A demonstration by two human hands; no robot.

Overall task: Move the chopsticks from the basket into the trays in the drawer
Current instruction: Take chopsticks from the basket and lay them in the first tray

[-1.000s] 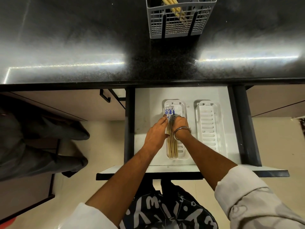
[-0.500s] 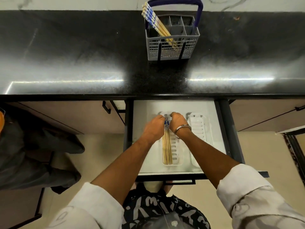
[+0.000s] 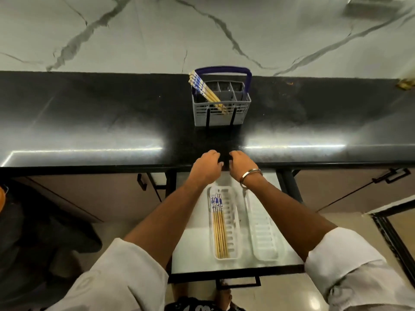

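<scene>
Both the left hand [image 3: 207, 167] and right hand [image 3: 242, 167] were seen loosely curled, nothing held, above the counter edge. The remaining blue-patterned bamboo chopsticks [image 3: 205, 92] leaned in the grey plastic basket [image 3: 221, 118]; they would best be gathered as one bundle near their patterned tops, lifted straight, then laid in the empty white slotted tray [image 3: 261, 232].

We are reaching both arms forward, forearms bare, pale sleeves pushed up near the elbows. Our left hand [image 3: 207, 168] and right hand [image 3: 242, 166] are hovering side by side, close together yet apart, backs turned up. The fingers of both are curling loosely downward, each grip holding nothing. We are wearing a metal bangle [image 3: 251, 175] on the right wrist.
</scene>
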